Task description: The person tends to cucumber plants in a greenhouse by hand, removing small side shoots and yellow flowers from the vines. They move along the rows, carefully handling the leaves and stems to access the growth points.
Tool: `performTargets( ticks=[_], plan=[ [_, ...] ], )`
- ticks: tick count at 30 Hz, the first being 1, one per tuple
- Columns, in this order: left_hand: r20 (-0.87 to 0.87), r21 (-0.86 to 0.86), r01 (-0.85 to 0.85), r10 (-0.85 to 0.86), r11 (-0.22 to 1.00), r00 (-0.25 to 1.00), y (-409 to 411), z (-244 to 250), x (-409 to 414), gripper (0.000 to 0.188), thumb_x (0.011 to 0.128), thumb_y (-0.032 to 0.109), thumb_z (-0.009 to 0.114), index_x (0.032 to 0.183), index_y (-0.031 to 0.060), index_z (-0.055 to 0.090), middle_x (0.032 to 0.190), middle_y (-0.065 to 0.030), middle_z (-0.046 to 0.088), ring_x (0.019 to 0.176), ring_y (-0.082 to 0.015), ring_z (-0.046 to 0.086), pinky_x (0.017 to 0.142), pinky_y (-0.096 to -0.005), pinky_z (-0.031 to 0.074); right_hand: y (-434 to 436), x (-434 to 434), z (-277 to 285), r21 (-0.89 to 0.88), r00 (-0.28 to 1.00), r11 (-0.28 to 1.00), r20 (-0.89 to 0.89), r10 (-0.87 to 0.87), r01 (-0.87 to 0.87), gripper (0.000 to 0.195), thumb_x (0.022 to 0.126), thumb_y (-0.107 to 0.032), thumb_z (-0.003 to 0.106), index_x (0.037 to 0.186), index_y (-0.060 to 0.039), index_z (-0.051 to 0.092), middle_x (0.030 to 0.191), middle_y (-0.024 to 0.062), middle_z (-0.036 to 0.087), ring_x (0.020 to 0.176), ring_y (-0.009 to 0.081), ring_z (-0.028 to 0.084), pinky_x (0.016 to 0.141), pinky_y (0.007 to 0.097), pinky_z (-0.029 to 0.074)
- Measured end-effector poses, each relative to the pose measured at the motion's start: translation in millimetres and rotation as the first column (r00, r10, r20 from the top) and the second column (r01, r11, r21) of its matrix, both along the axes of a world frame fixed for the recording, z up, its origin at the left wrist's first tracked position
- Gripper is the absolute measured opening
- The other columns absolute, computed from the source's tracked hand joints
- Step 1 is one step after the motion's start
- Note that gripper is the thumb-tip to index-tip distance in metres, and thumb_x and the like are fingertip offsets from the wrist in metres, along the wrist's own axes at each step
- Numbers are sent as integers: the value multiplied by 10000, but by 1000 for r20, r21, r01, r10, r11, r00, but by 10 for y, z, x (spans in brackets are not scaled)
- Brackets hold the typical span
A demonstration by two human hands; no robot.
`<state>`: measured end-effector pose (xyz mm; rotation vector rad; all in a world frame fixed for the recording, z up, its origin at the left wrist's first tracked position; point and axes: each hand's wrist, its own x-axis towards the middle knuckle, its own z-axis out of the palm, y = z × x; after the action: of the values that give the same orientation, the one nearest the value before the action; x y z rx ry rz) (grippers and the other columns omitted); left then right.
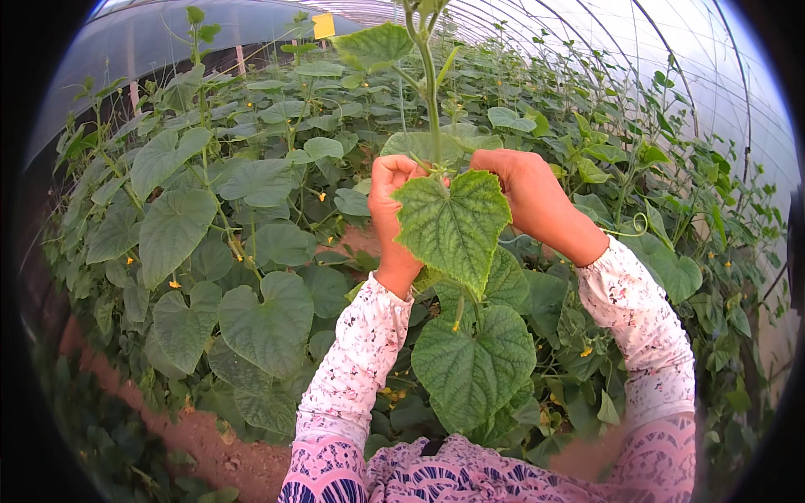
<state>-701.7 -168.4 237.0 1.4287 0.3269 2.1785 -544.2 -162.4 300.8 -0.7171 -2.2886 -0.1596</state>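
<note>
A cucumber vine stem [431, 100] rises upright in front of me, with a broad toothed leaf [454, 223] hanging before my hands. My left hand [393, 201] is at the stem's left side, its fingers bent near a leaf joint; their tips are partly behind the leaf. On the right, my right hand [525, 188] reaches behind the same leaf, and its fingertips are hidden. Whether either hand grips the stem cannot be told. Lower on the plant hang a larger leaf [475, 364] and a small young cucumber with a yellow flower tip [457, 320].
Dense cucumber plants [264, 314] with yellow flowers surround me. Thin support strings [401, 94] run upward. A yellow card [324, 26] hangs at the back left. Bare soil [220, 456] shows at the lower left. The curved greenhouse frame [666, 38] arches over the right side.
</note>
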Motion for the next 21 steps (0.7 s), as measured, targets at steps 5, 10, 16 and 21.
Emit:
performTargets(
  ticks=[5,10,16,21],
  plan=[
    [45,-31,-66,67,997,997,-38,55,-143,137,877,55,570,933,54,444,768,33,511,656,-44,502,622,-194,435,84,-208,28,-216,966,961,-227,122,-172,101,742,4,640,811,-10,568,719,22,575,692,105,539,621,255,445],
    [8,16,-26,25,1000,1000,136,1,-419,213,902,264,587,922,84,474,800,7,573,672,-50,537,533,-182,410,102,-396,58,-228,869,911,-444,218,-345,69,795,-4,624,834,-9,567,730,8,614,689,58,584,587,216,461],
    [67,-147,130,-121,981,990,-10,-32,-362,207,894,216,595,955,88,444,842,-18,600,700,-91,591,538,-208,482,327,-519,206,-471,779,692,-588,217,-547,126,831,-91,651,898,-13,578,815,21,644,757,73,591,674,213,473],
    [37,-144,125,-121,982,992,-56,-53,-353,156,911,125,554,1019,95,447,969,-26,608,773,-61,573,575,-181,462,404,-672,202,-564,709,460,-662,244,-685,196,837,-152,662,964,-36,566,905,23,645,812,88,608,690,202,477]
  ],
)
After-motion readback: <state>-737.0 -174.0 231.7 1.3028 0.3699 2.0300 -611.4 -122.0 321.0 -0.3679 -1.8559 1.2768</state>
